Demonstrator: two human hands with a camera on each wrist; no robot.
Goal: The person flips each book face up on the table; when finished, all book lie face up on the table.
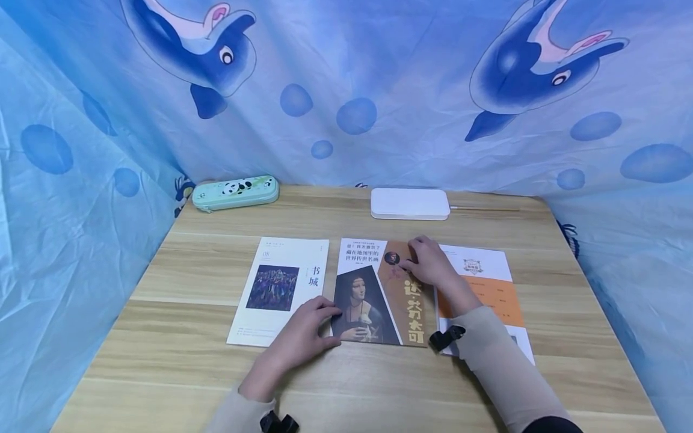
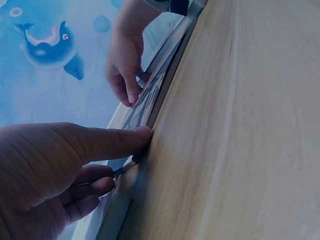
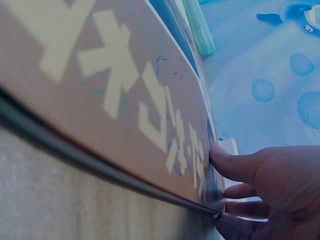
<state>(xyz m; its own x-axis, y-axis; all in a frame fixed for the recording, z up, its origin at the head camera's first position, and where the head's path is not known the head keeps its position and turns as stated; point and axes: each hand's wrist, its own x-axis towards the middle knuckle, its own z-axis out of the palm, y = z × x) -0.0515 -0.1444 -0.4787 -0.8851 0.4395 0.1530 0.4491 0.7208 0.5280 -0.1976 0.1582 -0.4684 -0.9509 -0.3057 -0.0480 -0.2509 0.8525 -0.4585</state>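
A thin book (image 1: 365, 307) with a painted portrait and a brown strip on its cover lies flat in the middle of the table. My left hand (image 1: 303, 331) holds its near left corner, thumb (image 2: 120, 142) at the front edge and fingers at the left side. At the far right corner, my right hand (image 1: 433, 264) grips the same book, its thumb (image 3: 232, 162) on the cover and fingertips along the edge. Left of it lies a white booklet (image 1: 278, 252) with a dark purple picture. A white and orange booklet (image 1: 487, 288) lies to the right, partly under my right forearm.
A mint panda pencil case (image 1: 235, 193) stands at the back left of the wooden table (image 1: 189, 264). At the back are a white flat box (image 1: 409, 204) and a thin stick (image 1: 487, 208) beside it. A blue dolphin curtain (image 1: 379, 66) hangs behind and along both sides.
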